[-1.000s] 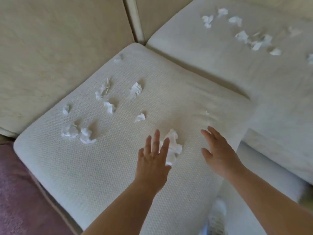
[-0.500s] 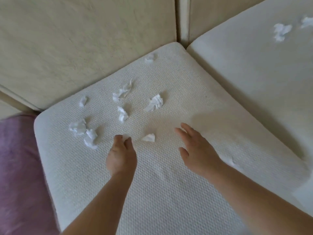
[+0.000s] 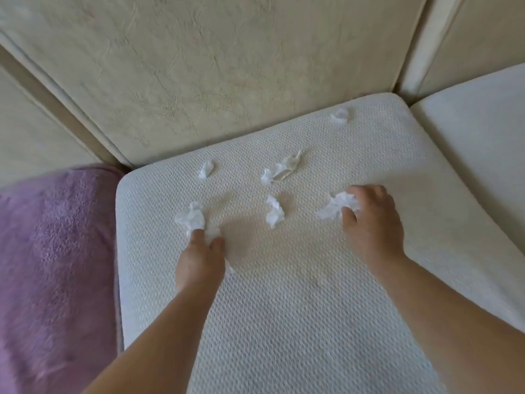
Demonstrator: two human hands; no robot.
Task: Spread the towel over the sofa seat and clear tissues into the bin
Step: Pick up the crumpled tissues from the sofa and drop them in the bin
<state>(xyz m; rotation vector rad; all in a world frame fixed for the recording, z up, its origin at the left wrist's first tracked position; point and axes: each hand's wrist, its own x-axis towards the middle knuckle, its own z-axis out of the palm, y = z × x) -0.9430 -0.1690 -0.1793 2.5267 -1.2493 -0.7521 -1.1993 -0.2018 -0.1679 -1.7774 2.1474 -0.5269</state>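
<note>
Sofa seat (image 3: 298, 322): left hand (image 3: 200, 264) and right hand (image 3: 373, 226) pinch tissues (image 3: 336, 207) well inside edges.

L hand (image 3: 200, 263), R hand (image 3: 372, 223) now gripping tissues (image 3: 336, 206).

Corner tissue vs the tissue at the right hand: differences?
Corner tissue lies untouched by the backrest; right-hand tissue is gripped by the right hand. Corner tissue is a compact wad; right-hand tissue spreads wider. Both white, crumpled, on the seat cushion.
</note>
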